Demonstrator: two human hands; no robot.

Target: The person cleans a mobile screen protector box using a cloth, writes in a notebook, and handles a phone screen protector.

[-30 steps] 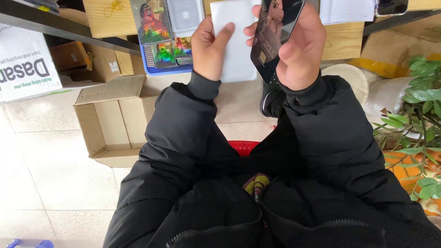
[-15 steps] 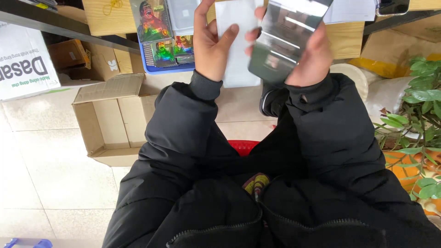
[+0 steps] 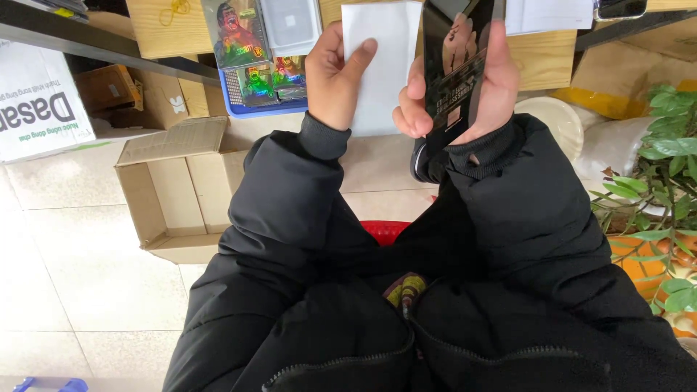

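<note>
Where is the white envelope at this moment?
In the head view, the white envelope is at top centre, held by the left hand, just left of the glossy black packet in the right hand.

The left hand (image 3: 335,80) is holding a flat white paper envelope (image 3: 381,65), with its thumb lying on the front. Just to the right, the right hand (image 3: 465,87) is holding up a flat glossy black packet (image 3: 457,51), and the packet's left edge is overlapping the envelope. Left of both hands, a blue plastic basket (image 3: 265,107) is sitting on the wooden table top (image 3: 167,29). An open brown cardboard box (image 3: 174,189) is lying on the tiled floor (image 3: 72,276), below the table. A leafy green plant (image 3: 657,167) is standing at the far right.
</note>
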